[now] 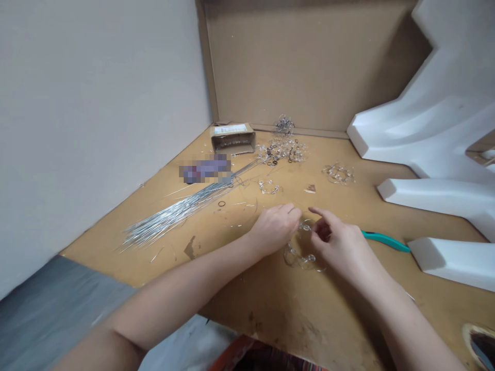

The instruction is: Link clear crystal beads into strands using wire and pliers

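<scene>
Between my two hands is a beaded wire ring [294, 256], a loop of thin silvery wire with clear round beads. My left hand [275, 226] is closed, its fingertips pinching the ring's upper left side. My right hand [342, 242] has its thumb and fingers drawn together at the wire beside a clear bead, with the index finger stretched out. What exactly sits between the right fingertips is partly hidden. A tool's curved teal handle [386, 239] sticks out from behind my right hand; its other end is hidden.
A bundle of straight wires [170, 211] lies at left. Behind are an open cardboard box [234, 141], a pile of beaded wire pieces [282, 150] and separate rings [339, 174], [268, 187]. White foam pieces [429, 198] stand at right, a cardboard wall [286, 67] at the back.
</scene>
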The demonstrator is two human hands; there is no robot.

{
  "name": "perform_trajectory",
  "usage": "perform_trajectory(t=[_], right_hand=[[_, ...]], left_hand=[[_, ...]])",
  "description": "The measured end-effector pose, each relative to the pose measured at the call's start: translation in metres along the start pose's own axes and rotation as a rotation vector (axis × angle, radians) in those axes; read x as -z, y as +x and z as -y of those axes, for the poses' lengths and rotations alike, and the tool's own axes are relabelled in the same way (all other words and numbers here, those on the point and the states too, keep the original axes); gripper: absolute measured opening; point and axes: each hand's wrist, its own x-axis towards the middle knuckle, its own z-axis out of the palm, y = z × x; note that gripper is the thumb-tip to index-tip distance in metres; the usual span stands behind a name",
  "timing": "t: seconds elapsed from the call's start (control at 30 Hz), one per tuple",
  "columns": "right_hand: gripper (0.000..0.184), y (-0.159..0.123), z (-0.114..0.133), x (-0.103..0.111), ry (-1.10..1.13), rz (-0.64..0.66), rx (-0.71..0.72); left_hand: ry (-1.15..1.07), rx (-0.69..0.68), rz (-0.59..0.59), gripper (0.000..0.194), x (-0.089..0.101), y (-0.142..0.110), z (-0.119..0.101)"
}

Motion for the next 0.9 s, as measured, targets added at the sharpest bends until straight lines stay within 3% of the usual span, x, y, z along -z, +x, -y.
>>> perform_trajectory(t=[0.23, 0.3, 0.4, 0.5, 0.9], right_hand=[[0.047, 0.004, -0.01, 0.001, 0.067, 0.039, -0.012], [0.046, 0.004, -0.012, 0.001, 0.084, 0.046, -0.001], [0.045, 0.004, -0.011, 0.0, 0.098, 0.044, 0.023], [0.047, 0.003, -0.009, 0.0, 0.134, 0.021, 0.032], [0.04, 0.002, -0.009, 0.001, 0.24, -0.034, 0.084]], left_hand=[[-0.497, 0.213, 0.02, 0.011, 0.011, 0.0, -0.001], [-0.646, 0.262, 0.074, 0.01, 0.016, 0.001, -0.001], [-0.813, 0.197, 0.209, 0.011, 0.02, 0.0, -0.003], [-0.845, 0.128, 0.252, 0.016, 0.022, 0.0, -0.005], [-0.804, 0.26, 0.197, 0.031, 0.016, 0.0, -0.01]])
